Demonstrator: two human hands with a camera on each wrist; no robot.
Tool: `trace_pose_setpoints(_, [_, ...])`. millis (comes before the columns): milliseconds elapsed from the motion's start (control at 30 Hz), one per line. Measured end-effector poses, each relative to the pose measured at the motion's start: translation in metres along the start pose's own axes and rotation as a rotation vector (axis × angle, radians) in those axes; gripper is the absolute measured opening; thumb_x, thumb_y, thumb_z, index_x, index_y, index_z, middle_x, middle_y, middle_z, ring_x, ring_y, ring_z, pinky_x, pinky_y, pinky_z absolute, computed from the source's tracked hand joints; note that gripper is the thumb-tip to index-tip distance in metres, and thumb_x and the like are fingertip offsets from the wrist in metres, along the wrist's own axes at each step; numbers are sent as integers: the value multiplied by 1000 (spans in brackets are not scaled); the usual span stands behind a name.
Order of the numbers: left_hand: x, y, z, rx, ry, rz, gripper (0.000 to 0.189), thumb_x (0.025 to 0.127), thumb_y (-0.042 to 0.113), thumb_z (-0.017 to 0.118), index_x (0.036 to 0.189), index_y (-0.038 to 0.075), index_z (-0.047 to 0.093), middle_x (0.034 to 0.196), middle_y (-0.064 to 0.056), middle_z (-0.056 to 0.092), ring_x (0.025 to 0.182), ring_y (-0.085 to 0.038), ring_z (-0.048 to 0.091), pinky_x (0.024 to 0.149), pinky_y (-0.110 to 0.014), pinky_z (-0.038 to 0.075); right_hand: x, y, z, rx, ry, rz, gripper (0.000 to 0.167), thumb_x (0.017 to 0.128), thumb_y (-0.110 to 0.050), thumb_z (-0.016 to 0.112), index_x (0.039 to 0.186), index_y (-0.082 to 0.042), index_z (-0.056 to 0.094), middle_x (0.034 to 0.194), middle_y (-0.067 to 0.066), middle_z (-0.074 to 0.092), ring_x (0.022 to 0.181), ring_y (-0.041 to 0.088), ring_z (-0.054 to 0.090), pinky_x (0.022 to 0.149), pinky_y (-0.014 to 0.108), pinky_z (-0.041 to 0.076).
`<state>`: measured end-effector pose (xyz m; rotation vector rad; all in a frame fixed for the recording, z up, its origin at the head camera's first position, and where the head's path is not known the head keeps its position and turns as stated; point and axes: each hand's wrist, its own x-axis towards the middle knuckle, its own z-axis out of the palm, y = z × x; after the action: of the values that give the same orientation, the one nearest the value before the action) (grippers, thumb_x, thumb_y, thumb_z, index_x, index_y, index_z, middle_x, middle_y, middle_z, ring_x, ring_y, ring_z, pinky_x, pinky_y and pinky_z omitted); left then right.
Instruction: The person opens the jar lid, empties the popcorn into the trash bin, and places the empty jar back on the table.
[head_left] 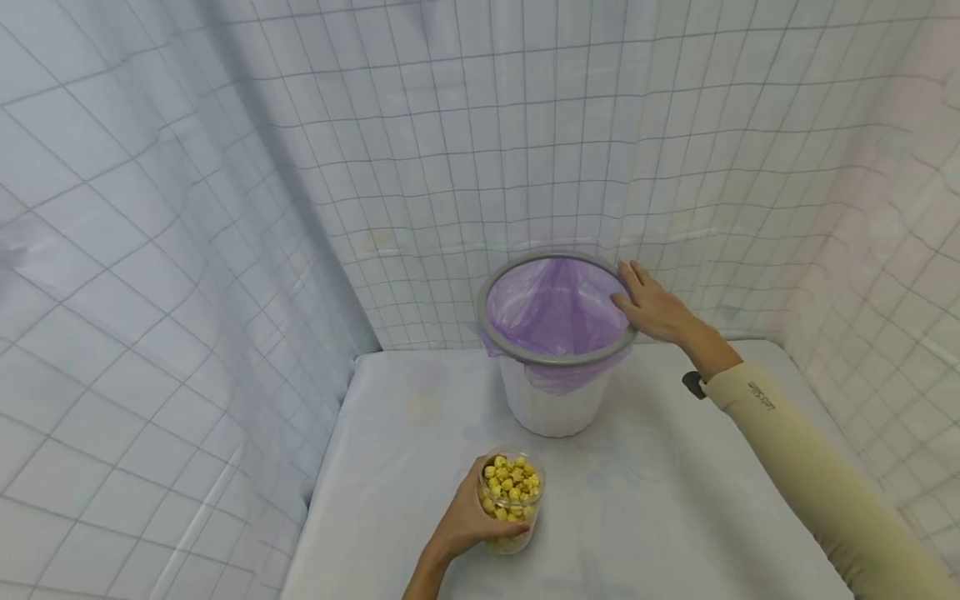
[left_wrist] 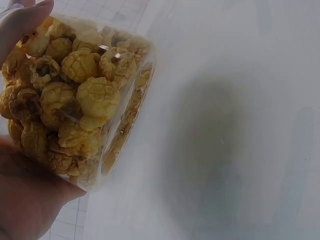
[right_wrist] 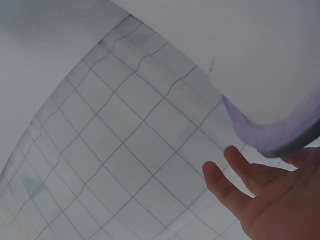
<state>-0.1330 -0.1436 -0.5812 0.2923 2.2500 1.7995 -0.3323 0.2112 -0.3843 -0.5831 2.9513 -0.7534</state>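
Note:
My left hand (head_left: 472,512) grips a clear plastic jar of yellow popcorn (head_left: 512,483) around its side, thumb near and fingers behind. In the left wrist view the popcorn jar (left_wrist: 75,95) is held above the white surface, over its soft shadow. I cannot tell whether a clear lid covers it. Farther back stands a white trash bin (head_left: 555,404) with a grey rim and a purple liner bag (head_left: 558,308) folded over it. My right hand (head_left: 652,308) touches the rim's right side; in the right wrist view its fingers (right_wrist: 225,190) extend fairly straight, partly hidden by the rim.
A white-covered table (head_left: 420,417) carries the bin. White sheeting with grey grid lines hangs close behind it (head_left: 420,208) and along the left and right sides. A dark band with a small device (head_left: 693,385) sits on my right wrist, by the sleeve cuff.

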Motion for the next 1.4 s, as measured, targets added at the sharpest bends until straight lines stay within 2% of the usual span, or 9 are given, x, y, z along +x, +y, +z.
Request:
trace_pose_setpoints(200, [0,1,-6,4,13,0,108,70,24,96,157,10,34,146,-6,54,134,-27,54,114,-50,45,11,-1,6,-9,-33,16,72,103,-18,33,163,5,1,169,32,7,153,56,18,123,68,23])
trace_pose_setpoints(367, [9,25,-37,84,86,19,106,67,26,98,154,13,39,143,-8,56,133,-27,56,114,-52,46,16,-4,7,6,-26,25,77,93,-6,34,164,4,5,169,32,11,155,54,14,127,65,17])
trace_pose_setpoints(467, [21,54,-67,133,133,86,105,66,24,99,153,14,39,142,-10,56,131,-29,56,113,-53,47,19,-6,7,18,-30,41,79,91,-3,35,164,4,5,169,32,11,155,54,14,127,66,17])
trace_pose_setpoints(633, [47,114,-117,219,173,213,103,68,17,97,152,10,37,143,-15,54,133,-35,55,113,-56,47,22,-9,8,24,-28,31,79,90,-3,36,163,5,6,168,34,12,154,56,16,126,66,18])
trace_pose_setpoints(800, [81,170,-148,280,155,234,108,71,17,95,157,11,30,150,-16,48,138,-35,50,115,-57,45,21,-7,9,18,-38,46,77,93,-3,35,163,5,4,168,34,10,154,57,16,126,66,18])
trace_pose_setpoints(900, [103,197,-156,325,126,229,109,71,19,96,157,12,29,149,-16,48,137,-35,52,114,-57,46,19,-3,9,31,-34,56,77,95,-4,36,163,4,3,168,34,9,154,56,15,126,67,19])
trace_pose_setpoints(1033, [128,221,-162,426,82,244,108,70,24,97,156,12,31,147,-15,50,135,-34,54,113,-56,47,18,-4,9,38,-19,45,75,95,-3,37,163,6,5,167,36,11,152,58,18,125,67,20])
trace_pose_setpoints(1267, [163,244,-160,641,31,277,111,67,26,97,155,4,32,143,-18,54,132,-35,56,113,-54,48,16,-4,11,54,8,26,74,95,-2,36,162,7,7,166,37,13,153,57,18,126,65,18])
trace_pose_setpoints(1400, [178,256,-155,826,3,292,111,68,28,95,155,1,32,142,-19,55,131,-36,56,113,-54,48,15,-3,11,51,13,24,74,95,-2,36,162,7,7,166,37,13,152,57,18,126,65,19])
